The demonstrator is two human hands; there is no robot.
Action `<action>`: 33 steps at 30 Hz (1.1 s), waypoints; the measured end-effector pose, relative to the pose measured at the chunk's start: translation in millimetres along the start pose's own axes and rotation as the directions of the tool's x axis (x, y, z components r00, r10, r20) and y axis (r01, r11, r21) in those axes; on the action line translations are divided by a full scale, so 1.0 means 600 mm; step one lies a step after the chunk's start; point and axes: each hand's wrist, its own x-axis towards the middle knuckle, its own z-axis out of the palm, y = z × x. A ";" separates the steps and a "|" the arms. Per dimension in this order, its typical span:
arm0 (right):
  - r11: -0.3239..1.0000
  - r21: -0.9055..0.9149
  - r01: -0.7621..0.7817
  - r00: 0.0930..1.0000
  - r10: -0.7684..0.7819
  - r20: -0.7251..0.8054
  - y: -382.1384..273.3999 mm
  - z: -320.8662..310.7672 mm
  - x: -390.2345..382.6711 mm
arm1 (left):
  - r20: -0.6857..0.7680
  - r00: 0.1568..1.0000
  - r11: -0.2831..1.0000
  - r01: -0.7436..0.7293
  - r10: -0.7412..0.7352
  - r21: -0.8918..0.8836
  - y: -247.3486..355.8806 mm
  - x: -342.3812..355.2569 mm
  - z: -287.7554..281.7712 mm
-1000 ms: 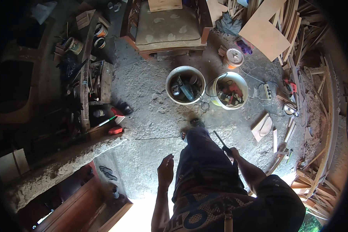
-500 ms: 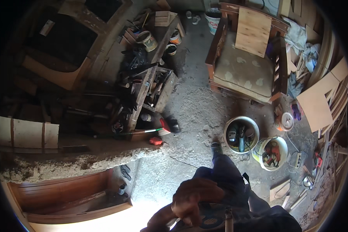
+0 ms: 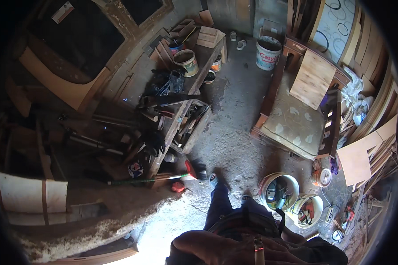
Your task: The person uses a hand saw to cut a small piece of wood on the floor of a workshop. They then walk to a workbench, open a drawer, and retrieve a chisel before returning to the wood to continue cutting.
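Head view: the left hand lies low near five o'clock, fingers too shadowed to tell open from closed. The right hand, between four and five, is indistinct — I cannot tell its grip — beside a dark curved piece. A pale bucket stands toward four.

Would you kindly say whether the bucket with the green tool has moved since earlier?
No: the bucket still stands in front of the armchair; the view shifted.
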 end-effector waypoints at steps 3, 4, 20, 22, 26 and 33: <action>0.999 0.045 -0.011 1.000 0.011 0.006 -0.082 0.005 0.027 | 0.054 0.996 0.995 0.074 -0.070 -0.069 0.043 0.044 -0.066; 0.998 0.063 -0.014 1.000 0.013 0.015 -0.108 0.009 0.034 | 0.069 0.993 0.991 0.103 -0.097 -0.087 0.059 0.057 -0.086; 0.925 -0.276 0.263 0.962 -0.272 0.006 -0.648 -0.128 0.243 | -0.087 0.990 0.875 0.054 -0.109 -0.481 0.041 0.275 -0.358; 0.913 -0.307 0.269 0.953 -0.299 -0.054 -0.718 -0.179 0.283 | -0.249 0.968 0.805 -0.162 0.018 -0.570 -0.022 0.321 -0.385; 0.918 -0.254 0.303 0.952 -0.305 0.034 -0.845 -0.265 0.370 | -0.565 0.815 0.981 -0.186 0.128 -0.046 -0.029 0.407 -0.504; 0.811 -0.529 0.250 0.931 -0.351 -0.097 -1.065 -0.366 0.511 | -0.936 0.311 0.905 0.425 -0.163 -0.016 -0.202 0.196 -0.798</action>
